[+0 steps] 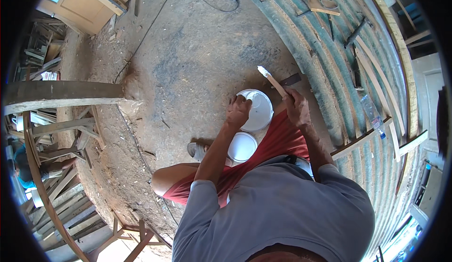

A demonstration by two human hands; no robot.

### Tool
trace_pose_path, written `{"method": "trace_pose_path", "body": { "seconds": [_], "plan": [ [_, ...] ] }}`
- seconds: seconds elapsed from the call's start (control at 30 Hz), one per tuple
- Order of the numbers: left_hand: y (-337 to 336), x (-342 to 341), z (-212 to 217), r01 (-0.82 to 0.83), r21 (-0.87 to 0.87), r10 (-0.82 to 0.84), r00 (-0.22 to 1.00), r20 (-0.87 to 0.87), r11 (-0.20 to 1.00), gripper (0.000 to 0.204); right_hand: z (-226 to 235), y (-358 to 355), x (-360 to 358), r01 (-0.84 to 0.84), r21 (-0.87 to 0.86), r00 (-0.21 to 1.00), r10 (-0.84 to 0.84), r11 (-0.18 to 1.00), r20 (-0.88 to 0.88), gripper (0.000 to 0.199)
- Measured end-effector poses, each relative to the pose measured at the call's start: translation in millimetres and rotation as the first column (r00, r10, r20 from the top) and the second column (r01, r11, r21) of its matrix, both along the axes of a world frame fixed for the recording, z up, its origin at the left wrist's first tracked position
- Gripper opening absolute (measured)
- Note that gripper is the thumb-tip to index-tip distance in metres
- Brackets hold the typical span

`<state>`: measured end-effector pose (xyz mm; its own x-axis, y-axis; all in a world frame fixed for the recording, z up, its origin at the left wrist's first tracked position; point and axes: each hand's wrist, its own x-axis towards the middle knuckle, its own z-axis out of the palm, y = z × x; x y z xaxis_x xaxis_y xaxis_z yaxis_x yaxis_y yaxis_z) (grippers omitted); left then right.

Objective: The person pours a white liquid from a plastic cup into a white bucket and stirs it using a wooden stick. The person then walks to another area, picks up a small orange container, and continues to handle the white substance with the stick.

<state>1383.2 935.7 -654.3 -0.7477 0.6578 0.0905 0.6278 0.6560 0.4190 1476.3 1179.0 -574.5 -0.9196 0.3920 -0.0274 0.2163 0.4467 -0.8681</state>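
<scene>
My right hand [297, 109] is closed around a flat wooden stick [273, 80], whose raised far end is coated in thick white paste. Just left of it stands a round white bucket [264, 118] with white material inside. My left hand [239, 112] lies at the bucket's left edge, its fingers curled over the rim; the fingertips are partly hidden. Nearer to me, between my legs, is a smaller white round lid or tub [243, 147]; which of the two cannot be told.
Corrugated sheets [325, 87] lean or lie along the right, with a power tool [320, 0], a clear plastic bottle [372, 113] and thin wooden strips on them. A wooden post [66, 94] and stacked timber stand left, near another person [28, 167]. Cables cross the dirt floor [188, 50].
</scene>
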Motion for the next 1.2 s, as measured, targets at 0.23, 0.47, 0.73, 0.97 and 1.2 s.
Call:
{"method": "trace_pose_path", "body": {
  "seconds": [0.23,0.47,0.73,0.97,1.2],
  "plan": [
    [-53,-15,30,-0.305,0.453,0.152,0.926,0.344,0.838,0.013,-10,3,12,-0.054,-0.036,0.995,0.057,0.998,0.083,0.027],
    [-59,-27,82,-0.53,0.604,0.008,0.756,0.655,0.595,0.014,-19,-20,32,-0.192,-0.129,0.981,0.19,0.973,-0.028,0.031],
    [-65,-31,88,-0.469,0.666,-0.123,0.758,0.64,0.58,0.016,4,-42,53,0.014,-0.8,0.954,0.232,0.6,0.19,0.033],
    [-82,-34,96,-0.334,0.626,-0.09,0.833,0.545,0.705,0.018,18,-47,58,0.03,-0.824,0.977,0.159,0.565,0.145,0.031],
    [-70,-25,115,-0.39,0.662,-0.075,0.826,0.559,0.641,0.028,27,-63,58,-0.083,-0.696,0.996,0.082,0.713,-0.036,0.031]
  ]
}}
